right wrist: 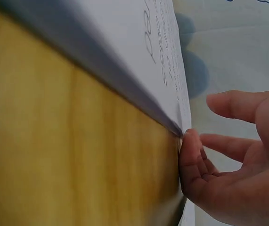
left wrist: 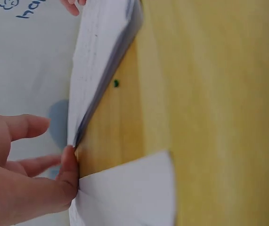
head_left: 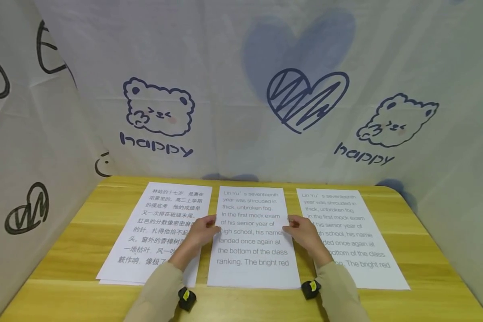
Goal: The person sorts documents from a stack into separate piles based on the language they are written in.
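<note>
A stack of white paper [head_left: 251, 275] printed in large English text lies in the middle of the table. At its left edge, the fingertips of my left hand [head_left: 199, 235] touch the side of the sheets. My right hand [head_left: 307, 235] does the same along the opposite edge. In both wrist views the stack [left wrist: 99, 52] shows some thickness, and each hand keeps one digit raised away from it. Left of it, under my left forearm, lie pages with Chinese text [head_left: 134, 237]. On the right, partly behind my right hand, are more pages with English text [head_left: 370, 237].
The wooden table [head_left: 245, 306] has rounded far corners. A white cloth [head_left: 229, 53] with bear and heart drawings hangs behind and at both sides. Black devices with yellow marks [head_left: 187, 298] sit at my wrists. A tiny green speck [left wrist: 116, 83] lies near the middle stack.
</note>
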Tool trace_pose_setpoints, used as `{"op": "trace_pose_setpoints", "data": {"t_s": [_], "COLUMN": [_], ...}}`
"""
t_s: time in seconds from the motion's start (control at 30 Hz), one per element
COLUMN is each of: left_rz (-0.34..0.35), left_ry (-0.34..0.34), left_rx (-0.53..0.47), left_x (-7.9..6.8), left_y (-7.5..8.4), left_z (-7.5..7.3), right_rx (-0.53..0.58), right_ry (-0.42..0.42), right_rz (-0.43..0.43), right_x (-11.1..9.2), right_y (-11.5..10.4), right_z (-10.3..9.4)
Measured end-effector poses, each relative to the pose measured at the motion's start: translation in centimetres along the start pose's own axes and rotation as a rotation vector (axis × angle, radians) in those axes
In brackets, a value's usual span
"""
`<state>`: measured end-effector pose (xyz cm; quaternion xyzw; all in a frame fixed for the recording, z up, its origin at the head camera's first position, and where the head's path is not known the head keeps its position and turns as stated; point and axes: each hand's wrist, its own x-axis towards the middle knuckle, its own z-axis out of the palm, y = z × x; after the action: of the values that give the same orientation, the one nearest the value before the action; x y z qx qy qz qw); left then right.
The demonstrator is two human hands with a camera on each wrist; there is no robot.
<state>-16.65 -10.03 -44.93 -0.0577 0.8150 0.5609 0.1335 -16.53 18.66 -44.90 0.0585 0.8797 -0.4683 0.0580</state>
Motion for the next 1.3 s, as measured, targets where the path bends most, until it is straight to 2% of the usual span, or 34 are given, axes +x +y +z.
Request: {"op": "trace_pose_setpoints", "data": {"t_s": [0.17,0.37,0.53,0.67,0.8,1.3], "left_rz": [0.006,0.027,0.017,0.039,0.062,0.076], "left_ry": [-0.006,-0.029,-0.03,-0.038,-0.039,-0.029], "left_rx": [0.089,0.103,0.111,0.108,0.113,0.147], "left_x": [0.42,0.49,0.35,0.23,0.17,0.03], "left_y": [-0.02,-0.06,0.17,0.25,0.2,0.49], "left_z": [0.05,0.03,0.1,0.14,0.21,0.23], "right_rx": [-0.024,-0.055,-0.079,-0.09,-0.077,0.028], "right_ry": [-0.031,-0.058,-0.062,-0.055,-0.047,-0.008], "right_rz": [0.019,0.016,0.023,0.024,0.018,0.048], "right_x": [0.25,0.43,0.52,0.47,0.35,0.09], "right_y": [0.54,0.71,0.67,0.54,0.45,0.48], "right_z": [-0.42,-0.48,-0.32,-0.2,-0.11,0.08]}}
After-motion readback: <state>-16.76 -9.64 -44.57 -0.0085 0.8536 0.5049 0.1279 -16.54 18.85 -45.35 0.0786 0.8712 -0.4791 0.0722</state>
